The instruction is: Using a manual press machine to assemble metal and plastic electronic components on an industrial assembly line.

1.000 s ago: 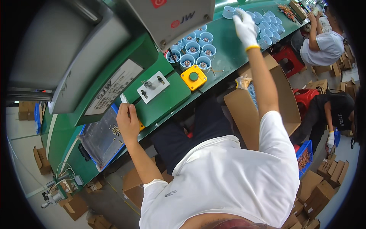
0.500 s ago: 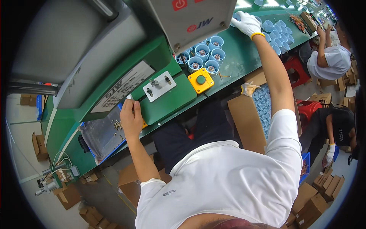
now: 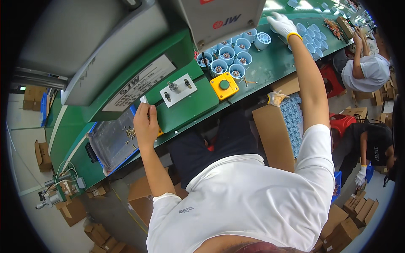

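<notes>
My bare left hand (image 3: 146,125) is at the left edge of the green press base (image 3: 181,111), fingers curled together; what they hold, if anything, is hidden. A bit of yellow box (image 3: 160,132) shows beside it. My right hand (image 3: 282,25), in a white glove with a yellow cuff, reaches over the bench with its fingers stretched out. Under it a light blue cup (image 3: 273,30) is partly covered. Nearer the press, one blue cup (image 3: 262,40) lies with its slotted end showing. Several upright blue cups (image 3: 226,55) contain small metal-and-wire parts.
A white fixture block (image 3: 178,90) with metal pins sits under the press head (image 3: 225,19). Beside it is a yellow box with a green button (image 3: 224,84). A blue-rimmed tray (image 3: 112,141) holds small brass-coloured pieces. A carton (image 3: 273,141) of cups stands at my right; co-workers (image 3: 366,69) sit beyond.
My right hand has shifted right, off the cup it was on; that cup now shows near the group by the press. My left hand stays at the press edge. The view has tilted slightly.
</notes>
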A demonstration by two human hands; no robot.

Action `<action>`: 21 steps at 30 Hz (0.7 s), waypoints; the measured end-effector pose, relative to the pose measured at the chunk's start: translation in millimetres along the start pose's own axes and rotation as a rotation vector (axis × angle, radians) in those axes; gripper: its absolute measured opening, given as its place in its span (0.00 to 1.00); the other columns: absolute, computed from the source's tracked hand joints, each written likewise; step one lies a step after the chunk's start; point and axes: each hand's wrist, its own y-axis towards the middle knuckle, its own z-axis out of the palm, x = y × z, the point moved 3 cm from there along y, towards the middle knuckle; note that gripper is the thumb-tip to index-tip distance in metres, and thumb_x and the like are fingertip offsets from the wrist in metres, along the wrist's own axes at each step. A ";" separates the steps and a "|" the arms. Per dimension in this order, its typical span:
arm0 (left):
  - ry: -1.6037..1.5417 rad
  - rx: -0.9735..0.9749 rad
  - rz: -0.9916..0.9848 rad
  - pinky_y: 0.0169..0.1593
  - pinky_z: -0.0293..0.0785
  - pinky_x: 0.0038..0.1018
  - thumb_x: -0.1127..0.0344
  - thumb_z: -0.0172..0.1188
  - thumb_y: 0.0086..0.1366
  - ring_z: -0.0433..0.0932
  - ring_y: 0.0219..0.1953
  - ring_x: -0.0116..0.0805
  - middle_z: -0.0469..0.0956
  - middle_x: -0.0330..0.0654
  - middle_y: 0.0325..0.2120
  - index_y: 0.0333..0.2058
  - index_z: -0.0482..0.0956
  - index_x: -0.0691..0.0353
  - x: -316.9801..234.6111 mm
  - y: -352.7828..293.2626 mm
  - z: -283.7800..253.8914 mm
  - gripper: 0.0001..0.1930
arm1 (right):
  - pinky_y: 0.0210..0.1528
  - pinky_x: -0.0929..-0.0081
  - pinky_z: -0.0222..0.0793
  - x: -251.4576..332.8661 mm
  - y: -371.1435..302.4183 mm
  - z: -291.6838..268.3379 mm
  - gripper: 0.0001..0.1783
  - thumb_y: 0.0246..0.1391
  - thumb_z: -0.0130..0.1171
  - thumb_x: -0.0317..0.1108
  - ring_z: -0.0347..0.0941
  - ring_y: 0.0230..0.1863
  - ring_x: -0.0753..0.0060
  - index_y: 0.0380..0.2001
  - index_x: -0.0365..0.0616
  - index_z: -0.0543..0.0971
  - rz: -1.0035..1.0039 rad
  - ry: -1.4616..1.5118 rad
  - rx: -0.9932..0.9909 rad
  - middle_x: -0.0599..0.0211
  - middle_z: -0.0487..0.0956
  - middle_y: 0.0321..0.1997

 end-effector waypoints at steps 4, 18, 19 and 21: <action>0.015 -0.012 0.006 0.37 0.69 0.42 0.64 0.57 0.81 0.72 0.31 0.56 0.72 0.54 0.30 0.36 0.73 0.70 -1.6 -0.4 -0.7 0.15 | 0.75 0.53 0.71 7.4 -1.8 15.7 0.38 0.65 0.61 0.61 0.76 0.72 0.46 0.73 0.57 0.78 -0.091 0.028 0.152 0.48 0.75 0.77; 0.038 -0.002 -0.022 0.38 0.69 0.42 0.65 0.57 0.81 0.73 0.31 0.55 0.74 0.53 0.31 0.37 0.75 0.71 -0.9 -0.1 -2.6 0.14 | 0.62 0.59 0.80 27.0 -9.8 4.5 0.30 0.75 0.55 0.54 0.86 0.55 0.54 0.66 0.43 0.81 0.195 0.623 0.288 0.53 0.88 0.58; 0.025 -0.005 -0.009 0.38 0.69 0.42 0.64 0.57 0.81 0.73 0.31 0.55 0.74 0.53 0.31 0.36 0.75 0.70 -2.9 2.1 -1.3 0.14 | 0.62 0.49 0.80 14.0 0.3 11.5 0.28 0.77 0.50 0.51 0.86 0.56 0.44 0.64 0.42 0.79 0.164 0.557 0.179 0.46 0.87 0.59; 0.012 -0.006 -0.001 0.38 0.69 0.42 0.64 0.57 0.81 0.72 0.31 0.55 0.73 0.53 0.31 0.36 0.75 0.70 -3.8 0.5 0.3 0.14 | 0.62 0.46 0.79 1.0 19.9 7.1 0.26 0.77 0.49 0.50 0.85 0.57 0.39 0.62 0.41 0.79 0.064 0.229 0.132 0.43 0.86 0.59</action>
